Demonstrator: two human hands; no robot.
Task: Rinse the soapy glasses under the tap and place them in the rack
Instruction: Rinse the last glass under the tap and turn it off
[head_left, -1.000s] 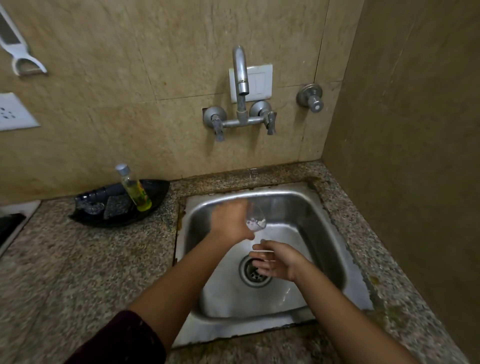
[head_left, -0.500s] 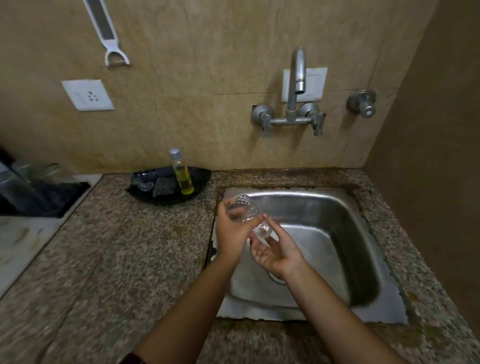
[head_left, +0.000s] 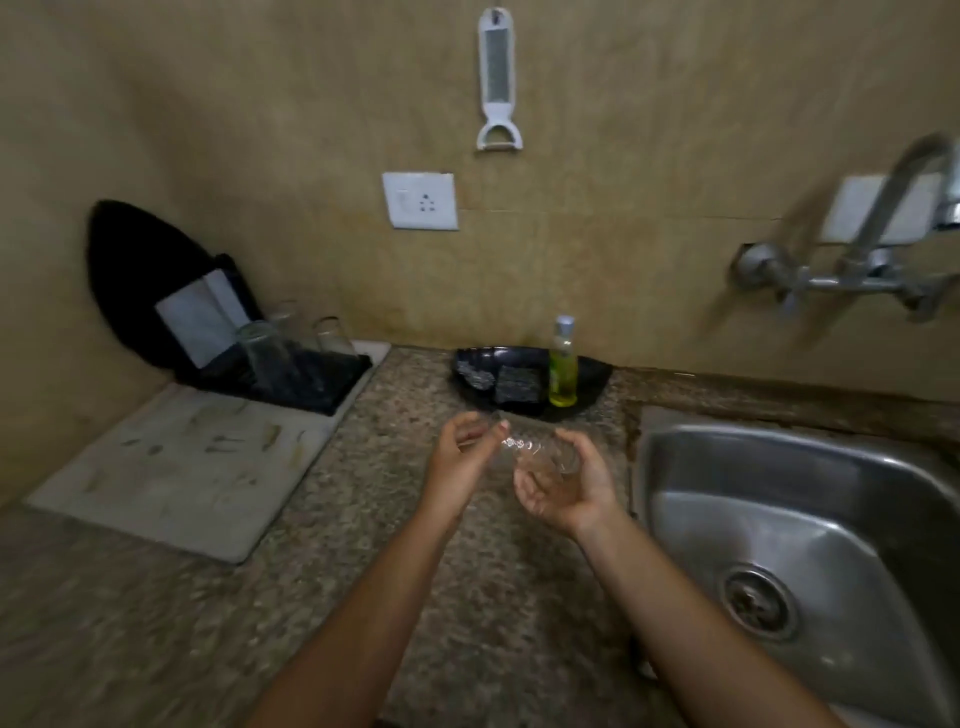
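Observation:
A clear drinking glass lies on its side between my two hands, above the granite counter left of the sink. My right hand cups it from below and the right. My left hand touches its left end with thumb and fingertips. The black rack stands at the back left on a white board, with several upturned glasses in it. At the right edge, blurred, the tap hangs above the steel sink.
A black dish behind my hands holds a yellow soap bottle and scrub pads. The white board covers the counter's left part. On the wall are a socket plate and a hanging peeler.
My view has swung left, away from the sink. Both hands carried the glass out of the basin and leftward over the counter; the rack has come into view.

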